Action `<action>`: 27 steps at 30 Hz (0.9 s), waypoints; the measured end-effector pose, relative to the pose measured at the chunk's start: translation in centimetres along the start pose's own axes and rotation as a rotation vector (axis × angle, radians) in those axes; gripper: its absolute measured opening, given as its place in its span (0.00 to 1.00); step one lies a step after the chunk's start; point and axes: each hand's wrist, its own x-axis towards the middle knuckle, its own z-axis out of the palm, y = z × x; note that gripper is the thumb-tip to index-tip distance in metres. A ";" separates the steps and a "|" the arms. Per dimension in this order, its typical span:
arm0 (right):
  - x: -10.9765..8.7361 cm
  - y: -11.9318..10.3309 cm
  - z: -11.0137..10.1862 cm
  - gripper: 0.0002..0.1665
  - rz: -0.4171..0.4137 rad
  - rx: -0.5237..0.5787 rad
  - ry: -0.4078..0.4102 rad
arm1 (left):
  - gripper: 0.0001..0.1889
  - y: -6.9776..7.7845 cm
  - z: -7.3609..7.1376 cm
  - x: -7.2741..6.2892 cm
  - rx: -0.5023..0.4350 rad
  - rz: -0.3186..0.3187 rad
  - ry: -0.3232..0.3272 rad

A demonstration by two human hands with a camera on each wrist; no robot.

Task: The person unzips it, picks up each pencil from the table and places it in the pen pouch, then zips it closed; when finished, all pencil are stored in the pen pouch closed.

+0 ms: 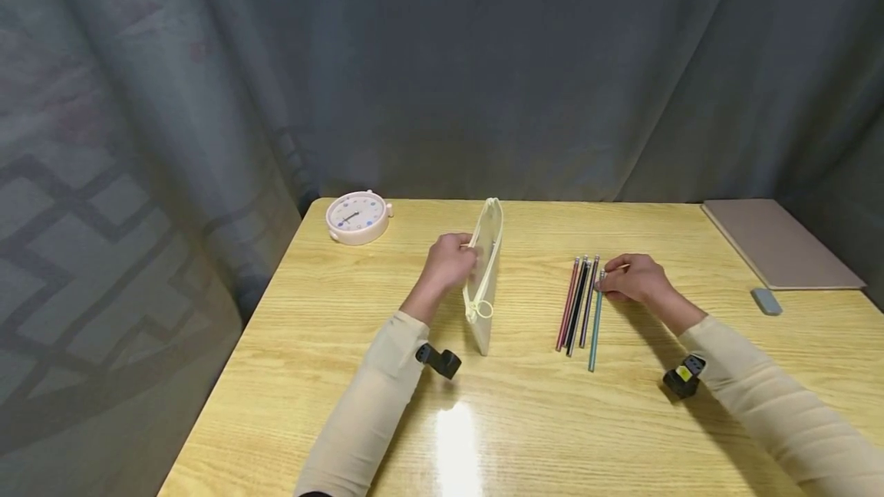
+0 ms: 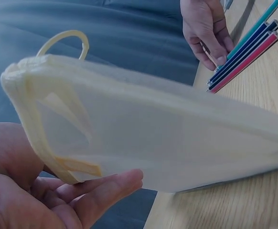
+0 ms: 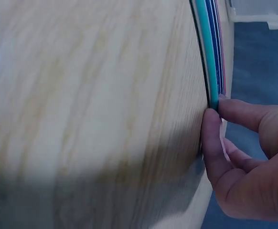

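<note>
My left hand holds a pale yellow zip pouch upright on its long edge. In the left wrist view the fingers lie under one end of the pouch, near a small orange-yellow tab; a loop sticks up from its zipped edge. To the right of the pouch, my right hand pinches a teal pencil near its far end, between thumb and finger. Beside it, close together on the table, lie several other pencils: a red-pink one and dark ones.
A pink round clock lies at the table's back left corner. At the back right are a mauve flat notebook and a grey eraser. Grey curtains hang behind the wooden table.
</note>
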 end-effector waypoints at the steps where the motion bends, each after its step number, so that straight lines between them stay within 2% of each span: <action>1: 0.0 -0.1 0.1 0.35 -0.006 -0.004 0.003 | 0.20 0.0 -0.1 0.0 -0.001 -0.001 0.001; 10: -0.1 -0.2 1.0 0.35 -0.011 -0.078 0.051 | 0.20 -0.5 0.2 -0.3 -0.024 0.013 0.006; 14: -0.1 0.1 1.3 0.33 0.012 -0.040 0.058 | 0.20 -0.8 0.4 -0.4 -0.054 0.008 -0.003; 20: -0.1 0.4 1.6 0.32 0.029 0.006 0.062 | 0.20 -0.7 0.2 -0.7 -0.048 0.024 0.010; 27: -0.4 0.4 0.9 0.34 -0.010 0.117 0.014 | 0.20 -0.4 0.1 -0.8 -0.047 0.041 0.017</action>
